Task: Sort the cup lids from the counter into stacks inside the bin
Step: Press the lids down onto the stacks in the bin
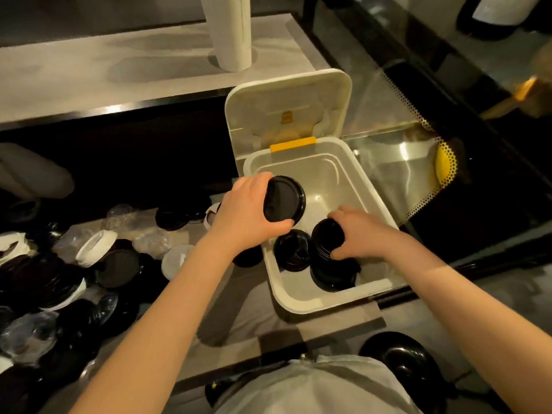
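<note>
Left hand (243, 216) fingers pinching black lid (285, 201) over bin (298, 297); right hand (363, 234) fingers gripping lid stack (328, 243).

A white bin (301, 300) sits at centre frame, its far half bare and open from above. Its raised lid (286, 106) blocks the upper side. Black lid stacks (316, 252) fill its near half. Loose lids (68, 273) crowd the counter at lower left.
</note>
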`<state>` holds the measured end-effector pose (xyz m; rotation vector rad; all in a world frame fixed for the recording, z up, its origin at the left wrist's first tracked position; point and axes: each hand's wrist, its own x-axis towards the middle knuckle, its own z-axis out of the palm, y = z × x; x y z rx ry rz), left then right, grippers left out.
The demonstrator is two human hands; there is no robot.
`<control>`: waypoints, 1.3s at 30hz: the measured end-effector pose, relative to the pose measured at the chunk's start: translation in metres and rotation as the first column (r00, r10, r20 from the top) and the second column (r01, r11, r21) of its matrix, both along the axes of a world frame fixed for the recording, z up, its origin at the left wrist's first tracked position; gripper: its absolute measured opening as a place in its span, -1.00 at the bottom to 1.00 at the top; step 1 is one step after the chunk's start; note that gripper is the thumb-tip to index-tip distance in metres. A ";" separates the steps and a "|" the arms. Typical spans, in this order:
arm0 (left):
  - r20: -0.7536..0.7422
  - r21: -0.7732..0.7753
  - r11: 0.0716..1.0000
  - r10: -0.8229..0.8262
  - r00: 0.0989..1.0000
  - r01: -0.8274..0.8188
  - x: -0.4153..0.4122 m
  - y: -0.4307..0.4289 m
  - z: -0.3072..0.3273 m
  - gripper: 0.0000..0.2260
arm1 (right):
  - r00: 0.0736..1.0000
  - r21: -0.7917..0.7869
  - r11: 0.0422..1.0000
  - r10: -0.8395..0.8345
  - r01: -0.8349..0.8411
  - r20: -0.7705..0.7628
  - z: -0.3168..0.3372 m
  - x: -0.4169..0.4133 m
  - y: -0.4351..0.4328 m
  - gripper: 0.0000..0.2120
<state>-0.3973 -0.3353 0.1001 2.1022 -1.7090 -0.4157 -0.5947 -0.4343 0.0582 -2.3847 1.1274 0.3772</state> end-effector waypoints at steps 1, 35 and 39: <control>-0.003 -0.002 1.000 0.017 1.000 -0.017 0.001 0.000 -0.001 -0.33 | 1.000 -0.010 1.000 0.002 -0.002 0.002 -0.001 0.000 -0.003 -0.17; 0.121 -0.006 1.000 0.030 0.992 -0.029 0.006 -0.003 0.002 -0.18 | 0.837 0.090 0.991 -0.133 0.100 0.531 0.027 0.055 -0.036 -0.69; 0.086 -0.076 0.997 0.014 0.996 -0.007 -0.014 -0.023 0.007 0.03 | 0.617 0.333 0.935 -0.334 0.121 0.712 0.055 0.054 -0.024 -0.82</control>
